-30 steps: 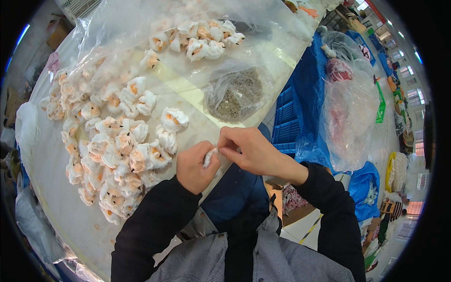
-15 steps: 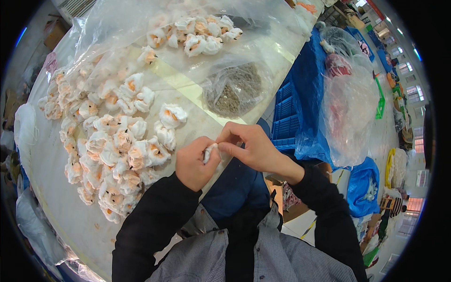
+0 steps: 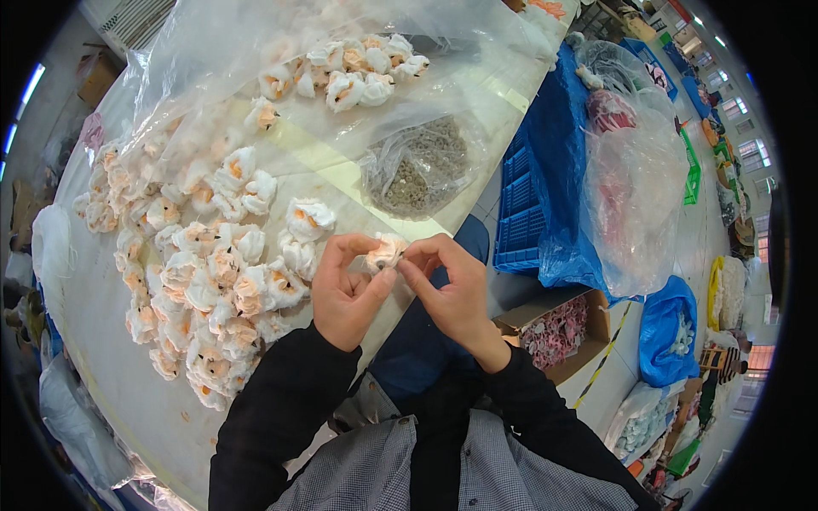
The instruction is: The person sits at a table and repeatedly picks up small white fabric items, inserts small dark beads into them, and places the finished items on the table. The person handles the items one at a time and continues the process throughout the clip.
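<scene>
Left hand (image 3: 342, 294) has a little fluffy piece (image 3: 386, 249) pinched between thumb and finger, right hand (image 3: 452, 285) nipping its edge, fingertips nearly together.

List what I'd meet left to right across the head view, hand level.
White bundle → pile of white-and-peach fluffy pieces → left hand → held fluffy piece → right hand → cardboard box → blue plastic bag

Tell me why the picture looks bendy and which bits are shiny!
In the head view, the fisheye lens bends the table and leaves black corners; in the head view, glare streaks the clear plastic sheet; in that view, the hands, left and right, look fairly sharp, and windows near the right rim shine.
</scene>
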{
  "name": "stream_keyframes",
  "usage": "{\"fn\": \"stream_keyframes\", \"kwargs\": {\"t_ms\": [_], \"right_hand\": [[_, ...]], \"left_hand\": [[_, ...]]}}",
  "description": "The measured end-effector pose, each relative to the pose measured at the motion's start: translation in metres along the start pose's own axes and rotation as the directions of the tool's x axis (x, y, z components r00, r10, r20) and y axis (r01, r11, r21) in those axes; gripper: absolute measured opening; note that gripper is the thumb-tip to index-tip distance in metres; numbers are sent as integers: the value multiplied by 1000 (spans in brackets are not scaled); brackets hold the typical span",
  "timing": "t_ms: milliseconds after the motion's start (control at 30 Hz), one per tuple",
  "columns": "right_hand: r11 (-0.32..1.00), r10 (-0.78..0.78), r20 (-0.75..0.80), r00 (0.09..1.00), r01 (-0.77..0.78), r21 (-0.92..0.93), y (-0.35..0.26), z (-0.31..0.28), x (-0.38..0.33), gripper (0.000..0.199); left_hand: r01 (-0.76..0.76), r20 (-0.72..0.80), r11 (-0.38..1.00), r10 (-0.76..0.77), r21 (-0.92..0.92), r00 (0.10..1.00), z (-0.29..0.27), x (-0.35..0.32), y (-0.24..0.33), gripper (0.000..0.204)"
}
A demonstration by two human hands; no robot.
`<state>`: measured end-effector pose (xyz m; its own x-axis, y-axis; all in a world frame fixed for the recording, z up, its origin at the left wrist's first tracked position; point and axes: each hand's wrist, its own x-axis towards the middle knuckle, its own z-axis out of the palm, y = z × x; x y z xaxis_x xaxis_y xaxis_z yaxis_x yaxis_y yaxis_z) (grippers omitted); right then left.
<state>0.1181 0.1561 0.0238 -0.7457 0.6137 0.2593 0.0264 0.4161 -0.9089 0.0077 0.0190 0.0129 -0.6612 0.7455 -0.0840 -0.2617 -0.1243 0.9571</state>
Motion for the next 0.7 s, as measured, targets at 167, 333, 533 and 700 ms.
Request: {"fn": "stream_keyframes", "kwargs": {"t_ms": [167,333,533,700], "right_hand": [[996,78,49,996,-80,38,-4,3,-3,16],[998,10,30,999,-8,-69,-8,6,-3,13],[997,-17,19,1000,19,-73,-4,4,-6,11],[999,18,65,998,-20,29,-4,-4,-5,14]], "left_hand": [[-8,-29,1000,8,-4,1000,1,1,-4,31],[-25,-40,997,29,77,999,-1,0,-9,31],[16,-34,1000,-15,23,999,4,-1,7,34],[-120,109,958,94,259,990,4,0,6,26]]}}
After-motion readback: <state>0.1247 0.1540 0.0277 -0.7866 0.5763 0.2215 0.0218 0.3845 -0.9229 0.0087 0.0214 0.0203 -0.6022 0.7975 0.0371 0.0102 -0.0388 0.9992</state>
